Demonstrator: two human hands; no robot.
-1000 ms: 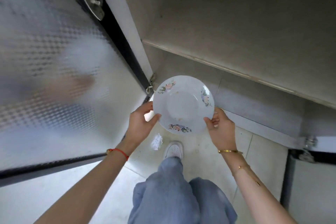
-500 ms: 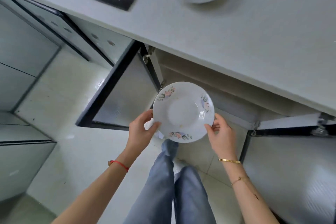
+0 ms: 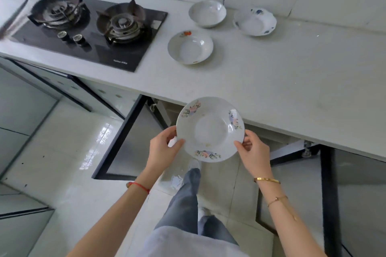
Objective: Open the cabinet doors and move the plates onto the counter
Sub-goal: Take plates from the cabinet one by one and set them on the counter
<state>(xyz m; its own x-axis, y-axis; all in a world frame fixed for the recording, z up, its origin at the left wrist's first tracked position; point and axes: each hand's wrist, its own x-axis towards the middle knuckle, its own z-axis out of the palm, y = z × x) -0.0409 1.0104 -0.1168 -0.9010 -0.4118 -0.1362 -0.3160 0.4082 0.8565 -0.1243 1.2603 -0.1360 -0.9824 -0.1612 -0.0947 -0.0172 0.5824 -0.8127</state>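
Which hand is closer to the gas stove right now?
Left. The left hand grips the plate on the side toward the stove; the right hand holds the opposite rim, farther away.

We hold a white plate (image 3: 210,129) with pink and blue flower sprays on its rim. On the pale grey bench (image 3: 292,81), the near plate (image 3: 190,46) bears a red-orange motif, the far-right plate (image 3: 254,21) blue flowers, the far-left plate (image 3: 207,13) plain white. The hob (image 3: 87,29) is black.
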